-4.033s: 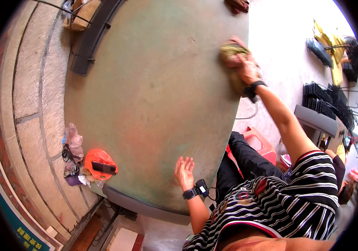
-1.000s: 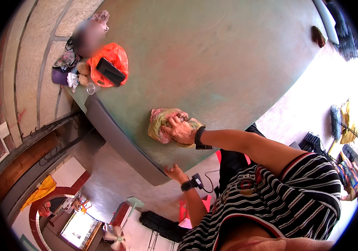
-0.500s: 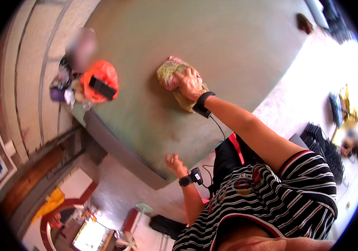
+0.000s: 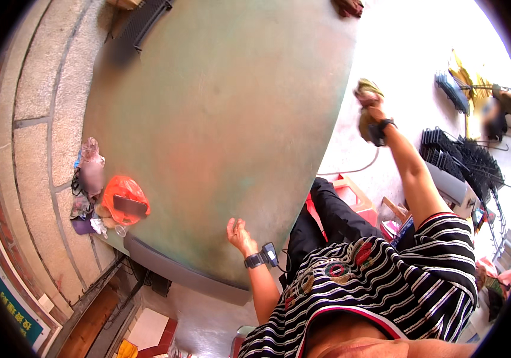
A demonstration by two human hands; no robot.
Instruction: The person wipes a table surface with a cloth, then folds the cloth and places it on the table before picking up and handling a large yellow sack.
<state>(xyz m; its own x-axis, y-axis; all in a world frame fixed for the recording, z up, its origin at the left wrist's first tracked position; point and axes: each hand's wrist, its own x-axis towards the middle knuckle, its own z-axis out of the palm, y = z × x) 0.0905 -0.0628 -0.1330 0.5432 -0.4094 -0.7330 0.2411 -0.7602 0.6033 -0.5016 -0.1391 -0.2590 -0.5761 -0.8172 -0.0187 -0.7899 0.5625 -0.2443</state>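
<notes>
My right hand (image 4: 376,110) is closed round a crumpled cloth (image 4: 367,127) in green, yellow and pink tones. It is held out past the right edge of the large grey-green table (image 4: 219,107), over the pale floor. The grip is somewhat blurred. At the table's near edge, my left hand (image 4: 242,238) holds nothing; its fingers are bent and apart. Each wrist wears a black strap with a small box.
An orange plastic bag (image 4: 121,191) with a dark phone (image 4: 130,206) on it lies at the left, by a stone wall (image 4: 31,143). A black rack (image 4: 145,24) stands far left. Black hangers (image 4: 470,164) and a red stool (image 4: 360,203) are on the right.
My right hand has carried the cloth from the tabletop to the right, beyond the table edge. My left hand stays near the front edge. The whole view has swung round.
</notes>
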